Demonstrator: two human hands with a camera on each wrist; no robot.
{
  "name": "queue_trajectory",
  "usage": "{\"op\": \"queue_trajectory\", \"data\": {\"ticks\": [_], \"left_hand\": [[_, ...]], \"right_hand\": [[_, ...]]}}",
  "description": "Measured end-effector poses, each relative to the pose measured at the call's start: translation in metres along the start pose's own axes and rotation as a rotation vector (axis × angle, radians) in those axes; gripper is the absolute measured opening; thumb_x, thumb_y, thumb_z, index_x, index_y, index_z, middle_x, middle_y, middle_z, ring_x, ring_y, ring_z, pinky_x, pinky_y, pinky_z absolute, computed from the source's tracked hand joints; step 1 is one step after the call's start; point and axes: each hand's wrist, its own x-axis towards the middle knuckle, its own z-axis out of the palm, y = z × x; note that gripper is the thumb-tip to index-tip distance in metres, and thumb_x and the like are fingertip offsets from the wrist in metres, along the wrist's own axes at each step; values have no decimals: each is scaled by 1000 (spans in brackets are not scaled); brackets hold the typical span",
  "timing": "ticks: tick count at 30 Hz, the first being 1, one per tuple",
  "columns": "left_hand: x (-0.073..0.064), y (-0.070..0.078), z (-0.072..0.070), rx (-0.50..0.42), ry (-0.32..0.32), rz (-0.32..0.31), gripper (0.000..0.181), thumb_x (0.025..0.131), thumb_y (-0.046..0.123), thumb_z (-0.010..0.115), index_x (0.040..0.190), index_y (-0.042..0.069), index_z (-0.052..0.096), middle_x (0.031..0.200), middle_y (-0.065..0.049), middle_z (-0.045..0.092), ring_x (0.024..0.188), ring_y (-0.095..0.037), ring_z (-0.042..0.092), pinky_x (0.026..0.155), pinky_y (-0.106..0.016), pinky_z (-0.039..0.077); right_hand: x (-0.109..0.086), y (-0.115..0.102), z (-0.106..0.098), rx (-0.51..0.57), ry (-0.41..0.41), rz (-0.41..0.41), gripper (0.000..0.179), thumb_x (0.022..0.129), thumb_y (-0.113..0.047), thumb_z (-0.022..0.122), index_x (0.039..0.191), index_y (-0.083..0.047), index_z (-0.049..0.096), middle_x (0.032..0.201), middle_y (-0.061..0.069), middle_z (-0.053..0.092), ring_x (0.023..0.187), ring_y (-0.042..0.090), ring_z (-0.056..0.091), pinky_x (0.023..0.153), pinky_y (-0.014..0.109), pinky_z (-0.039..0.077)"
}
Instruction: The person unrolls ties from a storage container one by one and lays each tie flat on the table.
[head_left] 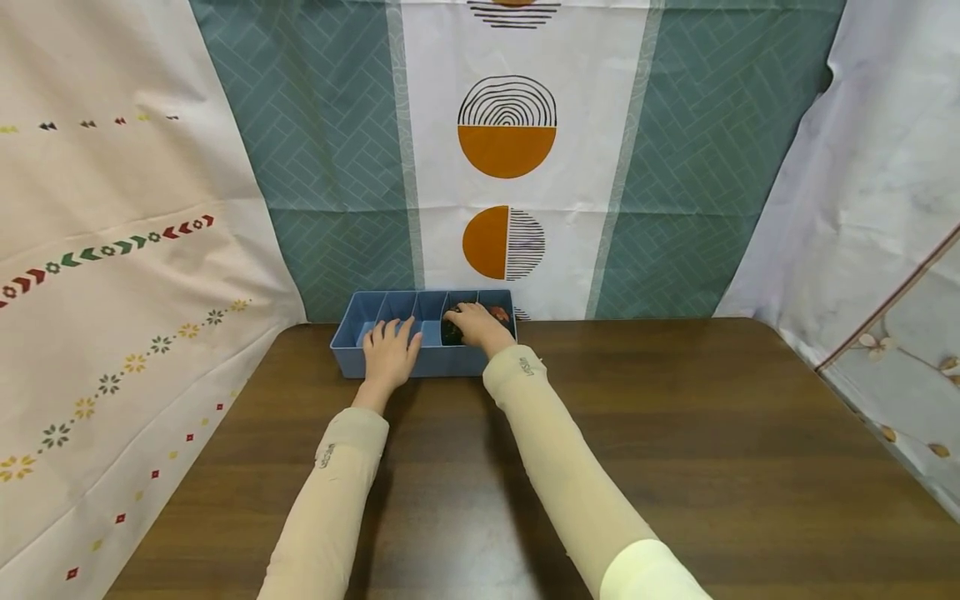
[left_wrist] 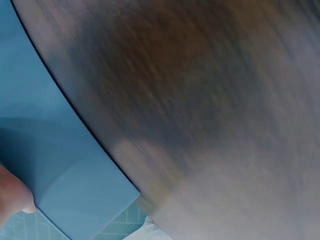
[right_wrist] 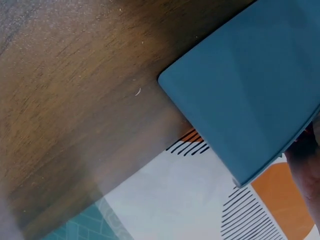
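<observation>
A blue divided box [head_left: 435,362] stands at the back of the table, its compartments in a row. My left hand [head_left: 388,354] lies over its front rim with fingers spread above the left and middle compartments, which look bare inside. My right hand [head_left: 480,327] reaches over the rim into a right-hand compartment, fingers bent down at a dark, patterned item [head_left: 451,336]. I cannot tell whether the fingers pinch it. In the rightmost compartment lies a dark item with a red patch [head_left: 498,313], partly hidden. Both wrist views show the box's smooth outer wall [right_wrist: 240,95].
The brown wooden table [head_left: 660,450] extends in front of the box and to its right. Patterned cloth [head_left: 337,167] hangs right behind the box. A cream cloth [head_left: 135,292] borders the left side, and a pale cloth [head_left: 885,275] the right.
</observation>
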Motion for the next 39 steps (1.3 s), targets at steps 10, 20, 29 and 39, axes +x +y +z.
{"op": "queue_trajectory", "data": {"ticks": [10,20,29,39], "left_hand": [[0,-1,0,-9,0,1,54,102,43,28,148,14,32,149,-20,30,139,-43,16,112,-61,10],[1,0,-1,-14,-4,-5,55,102,43,27,148,13,31,149,-20,29,139,-44,16,111,-62,10],[3,1,-3,-21,0,-4,54,103,42,27,148,13,30,149,-20,28,139,-44,16,112,-62,11],[0,0,-1,-27,-6,-3,54,103,41,27,148,12,30,148,-22,28,138,-45,16,111,-62,10]], "right_hand": [[-3,4,4,79,136,-73,40,86,-14,69,125,-17,59,126,12,51,119,28,48,103,37,43],[-6,5,-4,122,112,-106,39,87,-12,67,125,-15,58,124,13,51,113,27,53,96,35,48],[-7,10,-16,109,79,-120,40,89,-14,65,128,-17,57,125,11,50,110,25,54,95,33,48],[-13,9,-17,157,93,-138,40,88,-11,66,127,-16,58,125,11,51,110,25,54,96,34,48]]}}
